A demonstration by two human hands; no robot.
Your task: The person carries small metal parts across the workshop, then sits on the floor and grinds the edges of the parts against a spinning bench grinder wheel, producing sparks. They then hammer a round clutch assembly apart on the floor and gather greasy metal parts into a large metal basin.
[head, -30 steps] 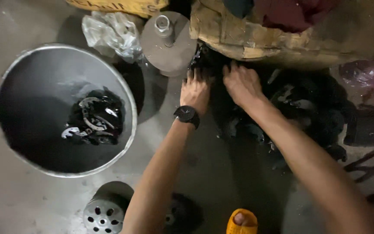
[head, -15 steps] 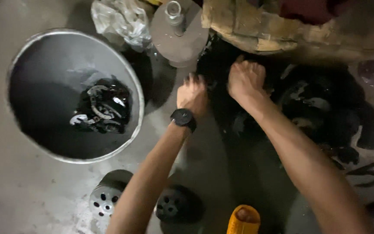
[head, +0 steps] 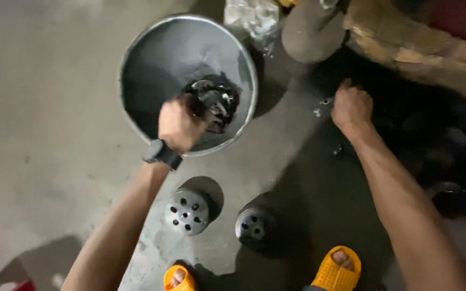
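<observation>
Looking straight down at a grey concrete floor (head: 44, 134), smooth in the bare patches and stained dark and oily toward the right. The left hand (head: 178, 125), with a black watch (head: 162, 154) on the wrist, is over the big round metal basin (head: 136, 64) — dull grey inside, thin bright rim. Its fingers are curled in around a black, greasy tangle of metal parts (head: 217, 99) sitting at the bottom of the basin on the right side. The hand is blurred, so I can't tell how tight the grip is, only that the fingers are closed against the pile rather than spread.

The right hand (head: 351, 108) is well apart from the basin, knuckles up, fingers tucked down into a black oily heap (head: 422, 134) on the floor. The fingertips are hidden in the dark, so whether they pinch anything I can't tell.

Near the feet, two round metal drum-like parts stand on the floor side by side: a lighter silver one (head: 187, 211) with a ring of small holes in its face, and a darker, greasier one (head: 254, 226) just right of it. Two orange rubber slippers (head: 336, 269) with perforated tops poke in at the bottom edge.

Up top there's a crumpled clear plastic bag (head: 254, 16) beside the basin rim, a rounded grey dome-shaped metal piece (head: 308, 37), and a worn, dirty tan sack (head: 422, 54) — coarse and lumpy.
</observation>
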